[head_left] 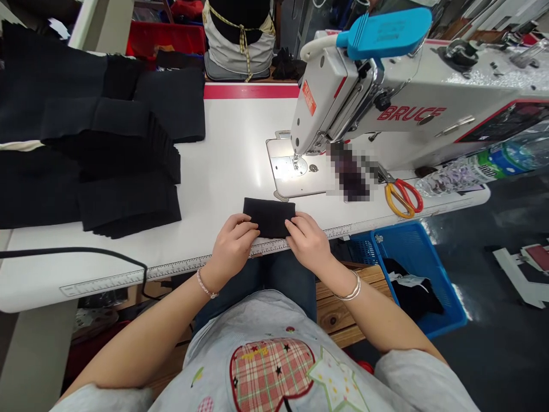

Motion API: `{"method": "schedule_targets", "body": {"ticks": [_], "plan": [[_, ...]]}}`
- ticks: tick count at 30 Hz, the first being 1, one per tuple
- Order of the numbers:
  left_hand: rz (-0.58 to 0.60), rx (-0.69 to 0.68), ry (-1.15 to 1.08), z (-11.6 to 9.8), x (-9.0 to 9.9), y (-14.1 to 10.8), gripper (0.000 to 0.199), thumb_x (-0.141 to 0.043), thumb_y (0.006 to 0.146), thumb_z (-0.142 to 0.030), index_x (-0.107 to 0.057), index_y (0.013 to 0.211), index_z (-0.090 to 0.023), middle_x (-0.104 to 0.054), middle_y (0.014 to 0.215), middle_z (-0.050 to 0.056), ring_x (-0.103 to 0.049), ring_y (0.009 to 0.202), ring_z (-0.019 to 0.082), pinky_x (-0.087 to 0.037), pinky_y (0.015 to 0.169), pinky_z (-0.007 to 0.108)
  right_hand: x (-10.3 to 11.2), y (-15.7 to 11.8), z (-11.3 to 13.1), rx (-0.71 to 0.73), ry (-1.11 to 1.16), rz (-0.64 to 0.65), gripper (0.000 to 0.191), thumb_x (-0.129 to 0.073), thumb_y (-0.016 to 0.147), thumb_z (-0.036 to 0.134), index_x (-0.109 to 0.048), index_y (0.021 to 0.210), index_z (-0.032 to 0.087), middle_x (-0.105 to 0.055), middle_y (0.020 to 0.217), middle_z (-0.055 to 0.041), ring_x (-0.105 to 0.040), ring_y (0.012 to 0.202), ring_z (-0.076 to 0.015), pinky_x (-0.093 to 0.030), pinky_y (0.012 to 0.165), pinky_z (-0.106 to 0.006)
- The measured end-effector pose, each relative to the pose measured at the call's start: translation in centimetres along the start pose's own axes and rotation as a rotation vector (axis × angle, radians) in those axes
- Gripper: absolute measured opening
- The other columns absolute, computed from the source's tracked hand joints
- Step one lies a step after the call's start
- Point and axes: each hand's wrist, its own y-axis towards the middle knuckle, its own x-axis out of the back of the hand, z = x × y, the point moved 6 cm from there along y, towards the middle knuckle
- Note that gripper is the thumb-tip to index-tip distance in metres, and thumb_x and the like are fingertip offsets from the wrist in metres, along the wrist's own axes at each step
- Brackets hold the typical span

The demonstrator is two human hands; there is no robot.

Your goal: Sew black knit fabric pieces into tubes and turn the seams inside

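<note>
The left hand (234, 246) and right hand (306, 243) grasped a folded black fabric piece (269, 217) between their fingers; stacked black fabric (128, 200) lay left of them, a sewing machine (364, 103) ahead.

There it is, BRUCE, in bold red capitals across the white arm of the sewing machine (412, 113)! A small red label (309, 97) sits on its head, too tiny to read from here, and the measuring tape (206, 266) along the table (240, 149) — numbers just a blur.

Fabric piece (269, 217) before sewing machine (364, 109)
</note>
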Motion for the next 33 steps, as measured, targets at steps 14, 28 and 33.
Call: {"method": "schedule_targets", "body": {"ticks": [14,28,33], "plan": [[0.138,-0.086,0.026,0.5,-0.2,-0.8,0.023,-0.052,0.09,-0.009,-0.069,0.101,-0.02,-0.074,0.102,0.009,-0.062,0.112,0.027,-0.058,0.087,0.048,-0.3,-0.9,-0.6,0.051,0.047,0.066,0.037,-0.043,0.093,0.01,-0.06,0.126,0.007,-0.06,0.132,-0.0209,-0.036,0.142,-0.0333,-0.048,0.105,-0.058],[0.457,-0.204,0.154,0.0,0.5,-3.9,0.052,-0.044,0.09,-0.007,-0.044,0.142,-0.009,-0.047,0.147,0.016,-0.035,0.142,0.031,-0.039,0.115,0.05,0.0,-2.6,-0.8,0.173,-0.034,0.23,0.07,-0.063,0.089,0.042,-0.043,0.141,0.0,-0.044,0.147,-0.0253,-0.022,0.147,-0.0366,-0.038,0.112,-0.057],[0.385,-0.273,0.181,-0.9,0.9,-0.6,0.027,-0.049,0.093,-0.019,-0.067,0.11,-0.009,-0.068,0.116,0.016,-0.062,0.11,0.029,-0.053,0.095,0.044,0.5,-0.2,0.8,0.072,-0.143,0.178,0.047,-0.06,0.09,0.045,-0.068,0.113,0.005,-0.063,0.127,-0.0205,-0.047,0.13,-0.0386,-0.046,0.103,-0.054]]}}
